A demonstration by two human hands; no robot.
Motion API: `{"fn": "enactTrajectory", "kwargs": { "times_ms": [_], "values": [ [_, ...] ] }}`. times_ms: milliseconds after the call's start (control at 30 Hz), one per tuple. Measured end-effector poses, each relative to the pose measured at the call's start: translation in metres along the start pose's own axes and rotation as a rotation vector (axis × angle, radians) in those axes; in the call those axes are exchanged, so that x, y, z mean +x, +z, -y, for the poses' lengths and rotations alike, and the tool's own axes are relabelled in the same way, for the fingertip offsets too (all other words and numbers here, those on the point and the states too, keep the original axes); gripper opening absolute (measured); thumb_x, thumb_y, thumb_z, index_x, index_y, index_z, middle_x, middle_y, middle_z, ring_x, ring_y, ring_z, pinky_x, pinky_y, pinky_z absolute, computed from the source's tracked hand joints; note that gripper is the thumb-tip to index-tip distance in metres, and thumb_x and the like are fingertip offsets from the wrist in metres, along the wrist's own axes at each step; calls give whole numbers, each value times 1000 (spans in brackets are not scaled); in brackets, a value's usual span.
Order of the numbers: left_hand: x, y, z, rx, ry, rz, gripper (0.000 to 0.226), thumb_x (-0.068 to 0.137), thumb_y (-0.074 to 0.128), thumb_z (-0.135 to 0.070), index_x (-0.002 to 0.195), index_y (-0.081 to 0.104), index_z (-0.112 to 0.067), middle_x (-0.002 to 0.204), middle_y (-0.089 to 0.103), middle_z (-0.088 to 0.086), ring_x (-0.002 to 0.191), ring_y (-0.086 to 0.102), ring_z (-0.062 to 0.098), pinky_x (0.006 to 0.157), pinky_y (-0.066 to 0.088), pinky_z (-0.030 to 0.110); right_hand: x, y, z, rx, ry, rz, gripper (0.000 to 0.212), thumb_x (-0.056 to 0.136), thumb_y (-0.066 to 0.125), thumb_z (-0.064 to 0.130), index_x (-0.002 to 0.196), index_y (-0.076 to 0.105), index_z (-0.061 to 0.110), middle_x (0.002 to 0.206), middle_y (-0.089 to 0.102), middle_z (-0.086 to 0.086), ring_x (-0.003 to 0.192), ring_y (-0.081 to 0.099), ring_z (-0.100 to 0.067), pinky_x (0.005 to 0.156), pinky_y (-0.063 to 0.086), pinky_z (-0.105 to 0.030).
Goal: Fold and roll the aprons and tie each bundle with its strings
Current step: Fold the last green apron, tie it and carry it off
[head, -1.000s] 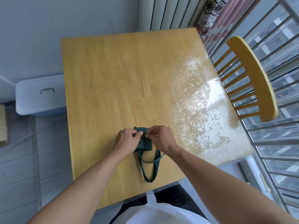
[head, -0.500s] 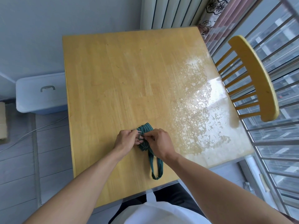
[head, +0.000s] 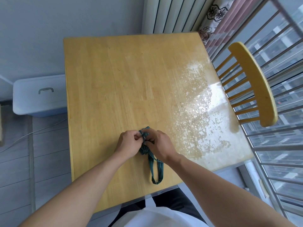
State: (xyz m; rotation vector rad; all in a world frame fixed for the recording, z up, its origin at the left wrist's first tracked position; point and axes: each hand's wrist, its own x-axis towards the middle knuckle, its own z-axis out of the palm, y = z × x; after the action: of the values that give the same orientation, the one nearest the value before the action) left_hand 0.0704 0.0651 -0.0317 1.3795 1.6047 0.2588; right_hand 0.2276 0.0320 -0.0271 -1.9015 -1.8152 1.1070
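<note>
A small dark green striped apron bundle lies rolled up on the wooden table, near its front edge. My left hand pinches the green string at the bundle's top from the left. My right hand grips the bundle and string from the right, covering much of it. The two hands almost touch over the roll. A loop of the apron's strings trails from the bundle toward me and lies flat on the wood.
A yellow wooden chair stands at the table's right side, by a railed window. A pale blue lidded box sits on the floor to the left. The tabletop's right part is worn and glossy.
The bundle has turned a little under my hands and my fingers have closed in on the string at its top. The trailing loop has narrowed and swung to lie straighter toward me.
</note>
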Motion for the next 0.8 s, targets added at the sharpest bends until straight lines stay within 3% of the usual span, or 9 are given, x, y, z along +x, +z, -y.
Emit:
{"fn": "enactTrajectory", "kwargs": {
  "times_ms": [67, 133, 233, 333, 500, 600, 700, 800],
  "values": [
    [1, -1, -2, 40, 7, 25, 15, 92, 64, -23, 79, 71, -26, 75, 71, -5, 68, 67, 17, 61, 58, 35, 1, 0, -2, -102, -101, 11, 38, 95, 59, 17, 128, 65, 35, 103, 70, 13, 96, 57, -7, 80, 44, -18],
    [2, -3, -4, 98, 21, 52, 15, 94, 62, -22, 81, 69, -24, 77, 69, -4, 67, 64, 15, 58, 55, 33, 1, 3, -7, -5, -94, -44, 29, 99, 61, 20, 124, 72, 29, 101, 74, 9, 92, 63, -7, 80, 50, -20],
    [4, -6, -2, 224, 81, 103, 15, 99, 57, -24, 86, 62, -19, 81, 63, -3, 70, 58, 15, 57, 45, 30, 6, 0, -8, 385, 221, -163, 19, 100, 63, 22, 110, 78, 20, 98, 78, 7, 86, 73, -9, 84, 60, -32],
    [4, -14, 6, 308, 127, 157, 19, 104, 49, -22, 87, 54, -15, 79, 56, -4, 67, 48, 9, 56, 36, 25, 13, -8, -7, 660, 485, -223, 14, 102, 61, 21, 99, 74, 17, 89, 78, 3, 83, 75, -16, 80, 63, -32],
    [10, -26, 11, 337, 62, 244, 19, 104, 49, -26, 90, 57, -16, 85, 63, 0, 63, 49, 12, 57, 39, 30, 19, -8, -6, 640, 515, -196, 13, 102, 61, 22, 97, 72, 16, 87, 77, 5, 76, 73, -11, 66, 58, -19],
    [15, -30, 9, 356, 18, 254, 20, 100, 54, -39, 88, 57, -24, 88, 66, -3, 67, 54, 13, 60, 42, 31, 20, -16, -8, 583, 460, -136, 13, 101, 62, 22, 96, 73, 17, 89, 77, 4, 78, 72, -10, 70, 59, -22],
    [20, -29, 2, 401, 209, 3, 16, 90, 68, -52, 90, 61, -37, 90, 58, -16, 82, 53, 9, 68, 42, 30, 22, -24, -13, 437, 371, -105, 9, 97, 68, 26, 95, 77, 22, 87, 77, 9, 77, 71, -2, 73, 55, -18],
    [27, -18, -10, 230, 291, 47, 17, 86, 76, -45, 102, 77, -39, 83, 57, -12, 79, 54, 12, 70, 49, 37, 24, -28, -13, 345, 332, -91, 13, 94, 71, 31, 98, 79, 21, 86, 76, 11, 74, 66, 3, 66, 46, -10]
  ]
}}
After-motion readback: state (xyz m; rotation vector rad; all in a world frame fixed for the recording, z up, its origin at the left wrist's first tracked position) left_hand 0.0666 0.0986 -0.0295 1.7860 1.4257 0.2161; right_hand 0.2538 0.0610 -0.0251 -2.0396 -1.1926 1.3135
